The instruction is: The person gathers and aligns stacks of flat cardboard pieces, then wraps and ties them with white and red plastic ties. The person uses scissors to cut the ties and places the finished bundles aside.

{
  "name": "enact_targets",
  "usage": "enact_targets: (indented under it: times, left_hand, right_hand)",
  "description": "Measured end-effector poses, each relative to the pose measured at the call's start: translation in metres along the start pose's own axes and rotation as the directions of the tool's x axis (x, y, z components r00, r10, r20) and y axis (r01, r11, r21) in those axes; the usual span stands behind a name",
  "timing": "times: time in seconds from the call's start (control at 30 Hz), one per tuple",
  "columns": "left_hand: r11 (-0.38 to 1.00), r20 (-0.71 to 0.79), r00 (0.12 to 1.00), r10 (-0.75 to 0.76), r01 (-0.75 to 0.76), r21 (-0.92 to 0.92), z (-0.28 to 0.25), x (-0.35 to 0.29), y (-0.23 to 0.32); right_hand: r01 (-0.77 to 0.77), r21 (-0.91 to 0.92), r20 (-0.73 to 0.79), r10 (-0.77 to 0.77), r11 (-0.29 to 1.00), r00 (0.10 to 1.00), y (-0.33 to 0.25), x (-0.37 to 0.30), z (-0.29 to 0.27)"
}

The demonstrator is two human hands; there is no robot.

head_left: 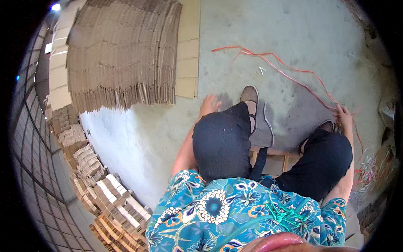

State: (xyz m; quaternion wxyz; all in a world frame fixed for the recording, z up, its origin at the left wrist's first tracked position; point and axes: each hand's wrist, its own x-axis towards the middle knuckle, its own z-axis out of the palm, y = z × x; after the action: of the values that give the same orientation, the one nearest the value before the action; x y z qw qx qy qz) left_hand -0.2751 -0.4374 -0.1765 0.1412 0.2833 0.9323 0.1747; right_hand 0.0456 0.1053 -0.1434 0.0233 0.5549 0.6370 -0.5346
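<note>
In my right hand [344, 116], out beyond my right knee, the fingers are closed on a red plastic twine [289, 78]. The twine runs loosely from there across the floor, up and to the left, in two thin strands. Beside my left knee is my left hand [209, 105], empty, with its fingers apart. It is nearest to a big stack of brown corrugated cardboard sheets [126, 46] standing on edge, but does not touch it. Flat tan cardboard [187, 63] lies along the right side of that stack.
Between my feet lies a pale strip [268, 124] on the grey floor [235, 25]. A low wooden stool [273, 152] is under me. Tangled twine scraps [369, 174] sit at the right. More cardboard stacks [90, 161] line the left.
</note>
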Motion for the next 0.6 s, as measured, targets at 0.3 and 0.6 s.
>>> enact_targets:
  times: [0.3,0.6]
  left_hand:
    - [0.878,0.366,0.882,-0.298,0.403,-0.257,0.013,-0.153,-0.013]
    - [0.765,0.333,0.879,-0.342,0.466,-0.444,-0.019,-0.189,-0.016]
  right_hand:
    - [0.354,-0.173,0.206,-0.317,0.919,0.926,-0.119,-0.056,0.077]
    - [0.271,0.203,0.122,-0.299,0.941,0.947,-0.045,-0.067,0.03]
